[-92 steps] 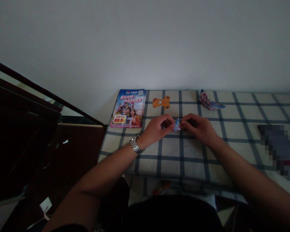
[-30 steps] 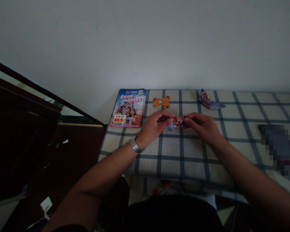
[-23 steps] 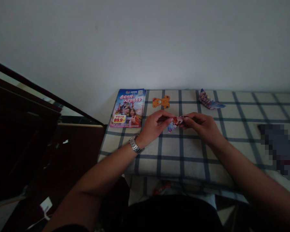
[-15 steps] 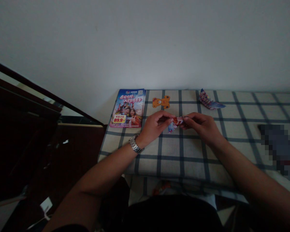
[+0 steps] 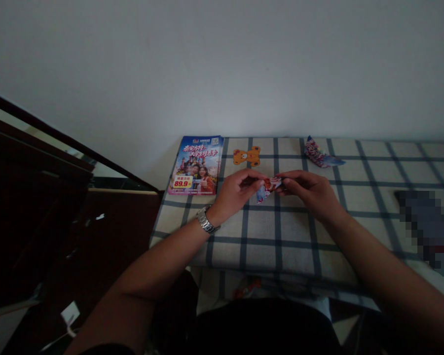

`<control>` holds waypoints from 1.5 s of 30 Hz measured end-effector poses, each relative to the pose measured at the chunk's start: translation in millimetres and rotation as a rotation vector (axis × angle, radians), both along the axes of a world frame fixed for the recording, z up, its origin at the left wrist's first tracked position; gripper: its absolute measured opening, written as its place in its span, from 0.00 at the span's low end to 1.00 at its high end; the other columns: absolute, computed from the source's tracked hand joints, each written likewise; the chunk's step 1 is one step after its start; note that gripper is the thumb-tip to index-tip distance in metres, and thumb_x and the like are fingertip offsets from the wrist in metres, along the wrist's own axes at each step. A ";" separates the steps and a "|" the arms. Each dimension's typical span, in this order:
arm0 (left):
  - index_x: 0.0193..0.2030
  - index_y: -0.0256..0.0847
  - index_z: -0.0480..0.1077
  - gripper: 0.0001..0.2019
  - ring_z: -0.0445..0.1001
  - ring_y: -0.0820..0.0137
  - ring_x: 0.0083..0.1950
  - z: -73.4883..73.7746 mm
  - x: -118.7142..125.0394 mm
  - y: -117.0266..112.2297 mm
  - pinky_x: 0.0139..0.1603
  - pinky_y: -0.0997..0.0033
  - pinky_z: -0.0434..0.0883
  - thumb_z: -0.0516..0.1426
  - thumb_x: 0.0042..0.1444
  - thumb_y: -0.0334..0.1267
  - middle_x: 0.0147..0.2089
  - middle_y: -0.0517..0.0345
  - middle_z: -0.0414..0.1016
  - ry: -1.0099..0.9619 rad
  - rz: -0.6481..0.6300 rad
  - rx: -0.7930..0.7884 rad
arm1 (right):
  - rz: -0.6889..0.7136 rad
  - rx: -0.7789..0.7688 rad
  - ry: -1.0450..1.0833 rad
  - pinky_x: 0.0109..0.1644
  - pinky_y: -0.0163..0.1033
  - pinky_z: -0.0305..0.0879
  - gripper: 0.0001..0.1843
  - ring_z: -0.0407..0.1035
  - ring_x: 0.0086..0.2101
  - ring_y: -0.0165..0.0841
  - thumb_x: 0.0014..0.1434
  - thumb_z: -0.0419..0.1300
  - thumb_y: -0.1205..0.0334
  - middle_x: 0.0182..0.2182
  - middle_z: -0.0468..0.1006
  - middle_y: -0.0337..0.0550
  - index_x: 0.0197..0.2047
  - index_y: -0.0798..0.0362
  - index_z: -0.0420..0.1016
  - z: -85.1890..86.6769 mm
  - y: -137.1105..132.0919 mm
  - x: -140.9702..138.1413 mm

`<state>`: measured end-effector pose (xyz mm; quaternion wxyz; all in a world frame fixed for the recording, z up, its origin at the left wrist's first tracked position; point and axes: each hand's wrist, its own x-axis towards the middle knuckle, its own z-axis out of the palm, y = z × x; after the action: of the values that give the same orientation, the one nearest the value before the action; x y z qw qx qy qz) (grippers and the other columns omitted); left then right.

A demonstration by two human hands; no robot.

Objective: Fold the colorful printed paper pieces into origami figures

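Between both hands, above the checked tablecloth [image 5: 261,231], is a small folded paper flyer [image 5: 264,194] printed in red, white and blue. My left hand [image 5: 237,191], with a metal watch on its wrist, pinches the flyer's left side between thumb and fingers. Thumb and fingers of my right hand [image 5: 311,190] close on its right end. Fingertips cover part of the paper. To the left lies a stack of printed flyers [image 5: 198,165]. Farther back on the right rests another folded flyer [image 5: 321,155], its ends raised from the cloth.
A bear-shaped picture [image 5: 247,156] is on the cloth behind my hands. A blurred-out dark object [image 5: 429,227] lies at the right. The pale wall [image 5: 266,74] rises directly behind the table, and dark wooden furniture [image 5: 29,197] stands at the left.
My right hand has shifted slightly and its fingers have moved a little along the paper. The folded flyer has tilted slightly; both hands still grip it. Everything else lies as before.
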<state>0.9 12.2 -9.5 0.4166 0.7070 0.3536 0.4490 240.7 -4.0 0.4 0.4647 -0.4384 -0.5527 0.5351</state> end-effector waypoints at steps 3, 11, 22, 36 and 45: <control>0.50 0.42 0.79 0.08 0.84 0.71 0.46 2.5 0.4 -0.4 0.50 0.71 0.82 0.63 0.69 0.41 0.48 0.54 0.85 0.009 0.002 0.004 | -0.013 -0.006 0.006 0.44 0.41 0.85 0.14 0.83 0.34 0.34 0.60 0.74 0.48 0.37 0.89 0.43 0.45 0.46 0.87 -1.5 0.0 0.6; 0.51 0.43 0.79 0.08 0.84 0.72 0.47 4.5 -0.9 -0.8 0.50 0.72 0.81 0.62 0.70 0.41 0.49 0.54 0.85 0.053 0.005 0.040 | -0.025 -0.024 -0.011 0.45 0.44 0.85 0.16 0.83 0.35 0.36 0.59 0.74 0.45 0.37 0.89 0.44 0.42 0.48 0.86 0.8 -0.4 0.7; 0.49 0.41 0.79 0.07 0.83 0.72 0.46 6.8 2.8 -4.2 0.50 0.72 0.81 0.62 0.69 0.39 0.48 0.54 0.84 0.075 0.016 0.051 | -0.082 -0.041 -0.043 0.41 0.44 0.84 0.18 0.81 0.32 0.36 0.59 0.73 0.43 0.34 0.87 0.45 0.37 0.51 0.83 1.9 -2.0 -5.9; 0.50 0.40 0.78 0.09 0.84 0.71 0.46 1.5 4.0 -4.2 0.50 0.71 0.81 0.62 0.69 0.42 0.48 0.53 0.84 -0.004 -0.009 -0.039 | 0.006 -0.074 -0.069 0.45 0.45 0.84 0.22 0.82 0.34 0.38 0.55 0.74 0.39 0.36 0.87 0.45 0.36 0.50 0.82 0.8 -3.5 -9.4; 0.50 0.40 0.78 0.09 0.84 0.70 0.46 4.0 4.5 -5.6 0.49 0.71 0.81 0.62 0.69 0.42 0.48 0.52 0.84 -0.005 -0.030 -0.044 | -0.010 -0.048 -0.121 0.40 0.42 0.82 0.22 0.82 0.31 0.36 0.56 0.73 0.39 0.31 0.87 0.45 0.33 0.50 0.80 1.8 -2.9 -8.7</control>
<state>5.4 6.6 -5.4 0.4396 0.7018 0.3516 0.4365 232.1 -7.0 2.2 0.4226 -0.4836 -0.5646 0.5185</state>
